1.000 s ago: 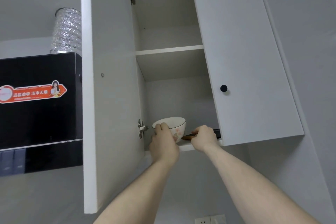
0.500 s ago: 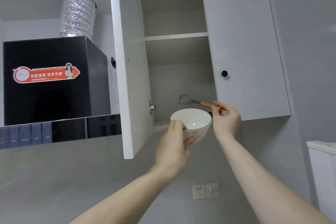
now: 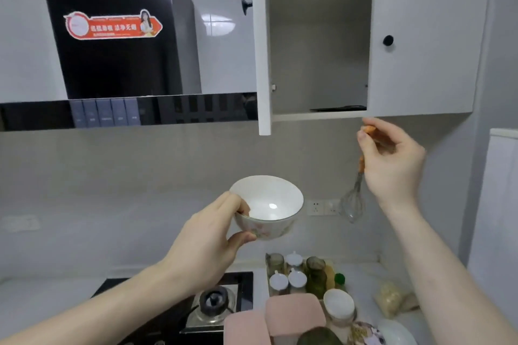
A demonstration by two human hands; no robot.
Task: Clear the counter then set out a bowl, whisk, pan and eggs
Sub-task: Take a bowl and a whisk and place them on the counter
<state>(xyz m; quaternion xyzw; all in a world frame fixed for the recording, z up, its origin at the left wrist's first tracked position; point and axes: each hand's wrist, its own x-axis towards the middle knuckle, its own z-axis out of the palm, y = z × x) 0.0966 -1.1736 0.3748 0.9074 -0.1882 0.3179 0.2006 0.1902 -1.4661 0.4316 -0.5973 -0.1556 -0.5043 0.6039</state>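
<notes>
1. The bowl (image 3: 268, 206) looks like glazed ceramic, glossy white inside with a bright glint of light at the bottom, and a faint floral print outside.
2. To the right of the bowl, the whisk (image 3: 352, 199) shows thin shiny metal wires below a smooth orange handle.
3. Above the bowl, the cabinet door (image 3: 262, 42) is smooth matt white board with a black knob.
4. Up left of the bowl, the range hood (image 3: 117, 61) is glossy black, glass-like, with a paper-looking sticker.
5. Below the bowl, the stove (image 3: 179, 314) is glossy black with a metal burner.
</notes>
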